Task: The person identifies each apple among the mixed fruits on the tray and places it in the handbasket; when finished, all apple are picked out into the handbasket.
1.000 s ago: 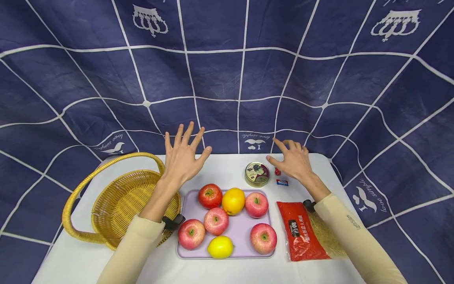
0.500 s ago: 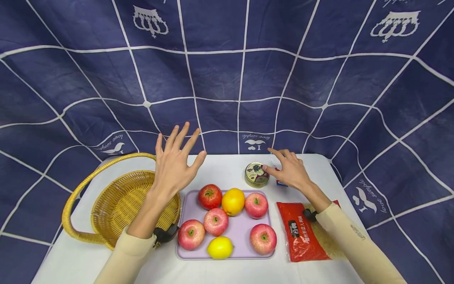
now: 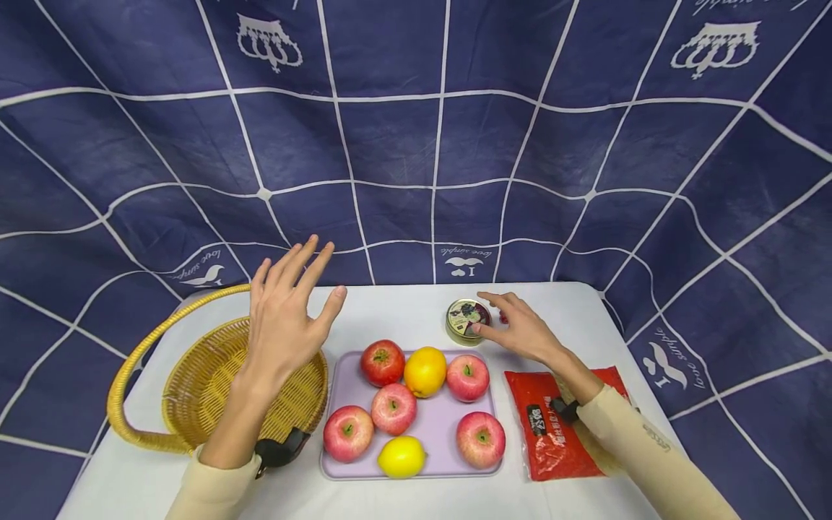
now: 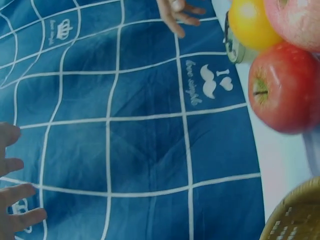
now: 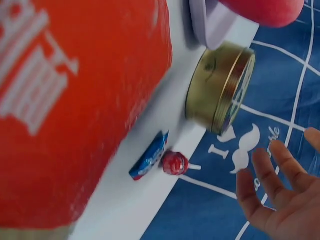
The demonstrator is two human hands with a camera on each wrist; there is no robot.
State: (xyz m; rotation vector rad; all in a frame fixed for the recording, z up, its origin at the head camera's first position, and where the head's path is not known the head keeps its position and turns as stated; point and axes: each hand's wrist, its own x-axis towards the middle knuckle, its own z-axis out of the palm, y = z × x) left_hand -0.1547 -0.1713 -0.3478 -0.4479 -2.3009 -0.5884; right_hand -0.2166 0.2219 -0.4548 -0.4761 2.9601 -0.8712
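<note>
Aloft — hands (image 3: 282,328) near basket (image 3: 203,379), tin (image 3: 462,316).

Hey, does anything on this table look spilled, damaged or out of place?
Nothing stands out. The fruit sits on the tray, the basket stands upright, and the tin and red bag show no visible damage or spill, though a sleeve hides part of the bag.

Left fingers (image 4: 27,218), red apple (image 4: 285,90), basket (image 4: 294,200).
</note>
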